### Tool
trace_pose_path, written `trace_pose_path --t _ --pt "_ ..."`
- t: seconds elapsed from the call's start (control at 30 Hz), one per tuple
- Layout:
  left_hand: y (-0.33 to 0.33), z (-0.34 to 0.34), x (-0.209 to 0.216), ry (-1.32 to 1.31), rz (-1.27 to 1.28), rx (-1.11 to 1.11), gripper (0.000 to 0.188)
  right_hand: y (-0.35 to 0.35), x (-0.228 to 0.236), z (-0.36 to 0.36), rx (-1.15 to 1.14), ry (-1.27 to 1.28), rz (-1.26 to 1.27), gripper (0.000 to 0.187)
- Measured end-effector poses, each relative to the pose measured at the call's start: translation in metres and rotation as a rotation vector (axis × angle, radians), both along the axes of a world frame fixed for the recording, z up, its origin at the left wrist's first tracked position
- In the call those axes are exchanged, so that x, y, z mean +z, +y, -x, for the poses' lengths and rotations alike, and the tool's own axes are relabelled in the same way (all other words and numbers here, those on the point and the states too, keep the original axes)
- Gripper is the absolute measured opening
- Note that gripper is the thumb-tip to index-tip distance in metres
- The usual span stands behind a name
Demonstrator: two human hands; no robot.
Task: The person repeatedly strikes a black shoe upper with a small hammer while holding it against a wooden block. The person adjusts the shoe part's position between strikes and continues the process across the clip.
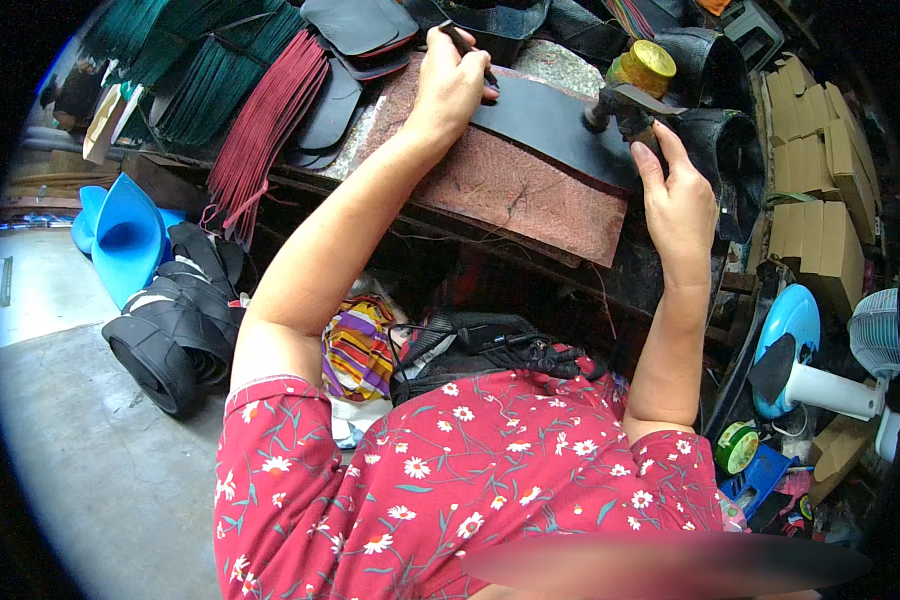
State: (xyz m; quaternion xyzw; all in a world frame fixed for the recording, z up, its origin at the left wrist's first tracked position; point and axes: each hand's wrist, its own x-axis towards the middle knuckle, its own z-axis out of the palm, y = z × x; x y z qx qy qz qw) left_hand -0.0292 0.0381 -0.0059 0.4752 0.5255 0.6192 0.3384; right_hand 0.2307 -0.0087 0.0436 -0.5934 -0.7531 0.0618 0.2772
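A curved black strip (560, 125), like leather or rubber, lies along a reddish-brown block (530, 205) on the workbench. My left hand (453, 85) is at the strip's left end, fingers closed round a short black stick-like tool (457, 38) that slants through them. Over the strip's right end my right hand (675, 195) grips the handle of a hammer (635, 112) with a dark head. One face of the head is close above the strip; whether it touches cannot be made out.
Bundles of red cords (270, 125) and green cords (225, 90) lie at the left, beside dark flat pieces (330, 115). A yellow tin (642, 68) stands behind the hammer. Black rolls (175, 340) lie on the floor; cardboard boxes (820, 240) and a fan (875, 330) are at the right.
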Motion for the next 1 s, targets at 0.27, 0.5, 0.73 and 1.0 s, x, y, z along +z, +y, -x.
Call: trace_pose_path --t 0.27,0.5,0.73,1.0 --pt "0.006 -0.008 0.009 -0.139 -0.111 -0.058 0.02 0.008 -0.005 0.008 -0.027 -0.069 0.038 0.04" --pt "0.006 -0.009 0.001 -0.045 -0.001 -0.009 0.012 0.009 -0.011 0.006 -0.013 -0.078 0.001 0.041" --pt "0.011 -0.008 -0.009 -0.073 -0.028 0.037 0.014 0.02 -0.015 0.004 -0.035 -0.043 0.072 0.044" --pt "0.001 -0.021 -0.001 0.537 -0.203 0.193 0.019 0.002 0.052 0.006 0.263 0.546 -0.222 0.038"
